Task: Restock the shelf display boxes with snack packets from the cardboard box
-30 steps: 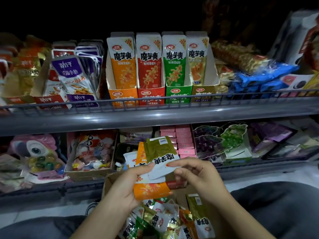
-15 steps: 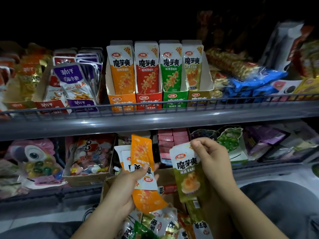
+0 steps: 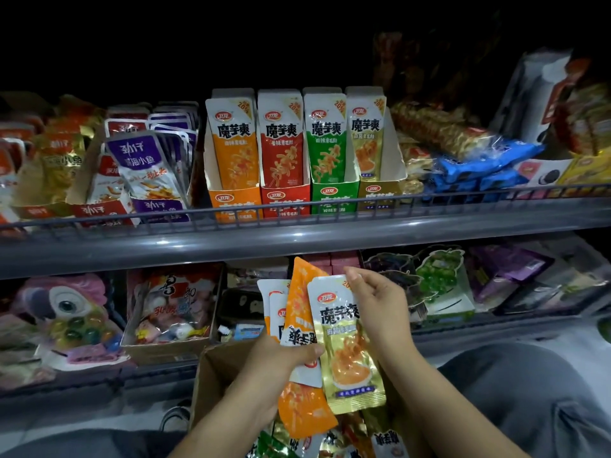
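My left hand (image 3: pixel 277 361) grips a fan of orange snack packets (image 3: pixel 299 325) above the open cardboard box (image 3: pixel 215 371), which holds several more loose packets (image 3: pixel 330 441). My right hand (image 3: pixel 380 309) pinches the top corner of an upright gold packet (image 3: pixel 347 352), held right beside the orange ones. On the upper shelf stand the display boxes in a row: orange (image 3: pixel 234 200), red (image 3: pixel 284 200), green (image 3: pixel 334 200) and gold (image 3: pixel 378 196), each with upright packets.
A grey wire rail (image 3: pixel 297 213) fronts the upper shelf. Purple and red fish-snack boxes (image 3: pixel 155 206) sit left of the display boxes, blue biscuit packs (image 3: pixel 479 166) to the right. The lower shelf holds a candy box (image 3: pixel 172 309) and grape-shaped packs (image 3: pixel 439 282). My knees flank the cardboard box.
My right hand pulled a gold packet out of the left hand's bundle, turned it upright and brought it back beside the orange packets. The view tilted down slightly.
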### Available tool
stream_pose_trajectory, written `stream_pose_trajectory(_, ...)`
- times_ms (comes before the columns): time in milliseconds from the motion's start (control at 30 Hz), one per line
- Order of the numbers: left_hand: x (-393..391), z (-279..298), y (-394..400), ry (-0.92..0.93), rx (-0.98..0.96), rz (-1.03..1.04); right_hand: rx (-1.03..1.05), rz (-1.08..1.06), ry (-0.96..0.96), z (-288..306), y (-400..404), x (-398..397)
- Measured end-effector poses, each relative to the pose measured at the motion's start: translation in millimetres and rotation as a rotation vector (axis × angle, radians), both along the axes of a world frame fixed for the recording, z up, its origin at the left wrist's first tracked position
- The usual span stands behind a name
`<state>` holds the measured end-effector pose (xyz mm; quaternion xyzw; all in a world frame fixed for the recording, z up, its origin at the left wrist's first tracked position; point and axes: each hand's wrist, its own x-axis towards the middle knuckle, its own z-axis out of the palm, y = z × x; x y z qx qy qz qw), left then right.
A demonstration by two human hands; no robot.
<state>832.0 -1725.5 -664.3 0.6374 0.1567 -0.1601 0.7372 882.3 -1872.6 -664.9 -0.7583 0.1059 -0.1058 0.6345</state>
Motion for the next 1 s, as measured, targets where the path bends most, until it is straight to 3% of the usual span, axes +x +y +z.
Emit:
stream_pose_trajectory(200,5.4,-2.2,-1.4,0.018,0.021,0.057,-0.181,0.228,-0.002,2.0,8.4,-6.2)
stream_pose_trajectory(333,8.4,6.1,-6.3,-0.015,-0.019,0.072,-0.083,0.408,0.09,8.9,-3.2,-10.3)
stream_pose_trajectory(633,10.4,37.0,-18.8,-0.087,-0.129,-0.018,-0.15,0.283,-0.082,40.8,-28.6,-6.6)
stream_pose_trajectory(1000,36.6,91.4,-9.3,-0.293,-0.034,-0.104,-0.057,0.196,-0.167,100.3,-29.6,33.1)
